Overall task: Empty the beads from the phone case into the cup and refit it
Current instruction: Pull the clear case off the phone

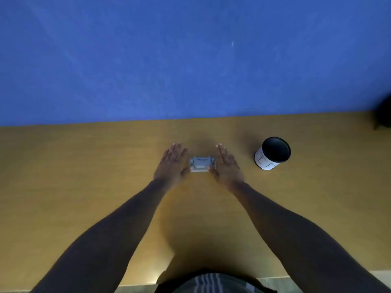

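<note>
A small grey phone case (202, 164) lies flat on the yellow-brown table (84, 166), near its far middle. My left hand (172, 163) is at the case's left end and my right hand (227, 166) at its right end. Both hands have fingers stretched out flat, with the thumbs touching the case's near corners. Neither hand has closed around it. A white cup (272, 153) with a dark inside stands upright to the right of my right hand, a hand's width away. No beads can be made out in the blurred case.
A blue wall (190, 60) rises right behind the table's far edge. A dark object (383, 115) sits at the far right corner. The table's near edge runs just in front of my body.
</note>
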`<move>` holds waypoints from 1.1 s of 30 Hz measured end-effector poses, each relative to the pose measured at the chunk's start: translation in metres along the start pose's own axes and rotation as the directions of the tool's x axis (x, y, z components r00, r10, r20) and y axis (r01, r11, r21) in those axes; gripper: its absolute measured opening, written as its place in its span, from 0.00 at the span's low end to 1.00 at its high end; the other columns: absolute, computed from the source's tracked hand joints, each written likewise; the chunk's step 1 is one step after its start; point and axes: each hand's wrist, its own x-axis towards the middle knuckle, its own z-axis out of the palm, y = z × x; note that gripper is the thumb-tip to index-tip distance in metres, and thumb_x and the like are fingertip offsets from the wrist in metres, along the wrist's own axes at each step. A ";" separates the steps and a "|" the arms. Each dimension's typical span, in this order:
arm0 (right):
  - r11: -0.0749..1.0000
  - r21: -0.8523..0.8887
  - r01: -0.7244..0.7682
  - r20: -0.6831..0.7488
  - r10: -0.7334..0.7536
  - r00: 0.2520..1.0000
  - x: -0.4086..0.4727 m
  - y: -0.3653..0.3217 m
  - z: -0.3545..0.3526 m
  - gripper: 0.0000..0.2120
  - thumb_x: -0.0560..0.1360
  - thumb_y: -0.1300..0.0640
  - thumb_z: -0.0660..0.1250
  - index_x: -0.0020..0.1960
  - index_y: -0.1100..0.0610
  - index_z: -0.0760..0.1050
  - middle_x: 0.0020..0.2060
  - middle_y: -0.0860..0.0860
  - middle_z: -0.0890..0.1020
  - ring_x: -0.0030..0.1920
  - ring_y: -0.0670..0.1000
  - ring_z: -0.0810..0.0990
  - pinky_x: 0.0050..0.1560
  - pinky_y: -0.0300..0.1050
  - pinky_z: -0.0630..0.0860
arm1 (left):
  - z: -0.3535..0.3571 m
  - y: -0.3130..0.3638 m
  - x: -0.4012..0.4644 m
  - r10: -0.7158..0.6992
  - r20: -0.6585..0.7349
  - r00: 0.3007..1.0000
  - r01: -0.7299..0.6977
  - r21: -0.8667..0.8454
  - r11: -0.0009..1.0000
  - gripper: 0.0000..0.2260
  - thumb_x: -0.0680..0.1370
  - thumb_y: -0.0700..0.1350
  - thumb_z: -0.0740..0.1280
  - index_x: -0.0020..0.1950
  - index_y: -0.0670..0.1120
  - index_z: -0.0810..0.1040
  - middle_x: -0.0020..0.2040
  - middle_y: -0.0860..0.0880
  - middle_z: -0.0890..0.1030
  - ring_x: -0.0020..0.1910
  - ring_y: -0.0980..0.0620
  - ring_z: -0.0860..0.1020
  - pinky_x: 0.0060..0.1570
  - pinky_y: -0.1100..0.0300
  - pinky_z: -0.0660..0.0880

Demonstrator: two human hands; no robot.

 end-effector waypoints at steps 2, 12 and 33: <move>0.999 0.045 0.008 0.057 -0.010 0.998 0.001 -0.001 0.006 0.34 0.82 0.44 0.55 0.79 0.59 0.44 0.80 0.54 0.47 0.79 0.53 0.47 0.78 0.51 0.50 | 0.009 0.004 0.004 0.016 0.045 0.999 -0.012 -0.088 0.996 0.29 0.81 0.54 0.59 0.78 0.45 0.54 0.79 0.43 0.50 0.78 0.45 0.47 0.76 0.51 0.50; 0.975 0.204 -0.089 0.113 0.066 0.991 0.007 -0.014 0.004 0.26 0.79 0.61 0.57 0.76 0.57 0.57 0.75 0.57 0.64 0.73 0.59 0.64 0.69 0.55 0.67 | 0.022 0.035 0.021 0.001 0.104 0.995 0.017 -0.172 0.985 0.17 0.79 0.41 0.61 0.69 0.44 0.70 0.73 0.42 0.65 0.69 0.40 0.66 0.64 0.46 0.70; 0.381 0.897 -0.223 0.093 0.330 0.939 -0.017 -0.023 -0.021 0.18 0.73 0.55 0.74 0.60 0.61 0.77 0.53 0.52 0.83 0.52 0.46 0.81 0.50 0.33 0.78 | 0.015 0.053 -0.019 -0.347 0.033 0.937 0.275 -0.680 0.679 0.10 0.80 0.38 0.59 0.44 0.41 0.79 0.35 0.48 0.77 0.33 0.51 0.74 0.29 0.63 0.66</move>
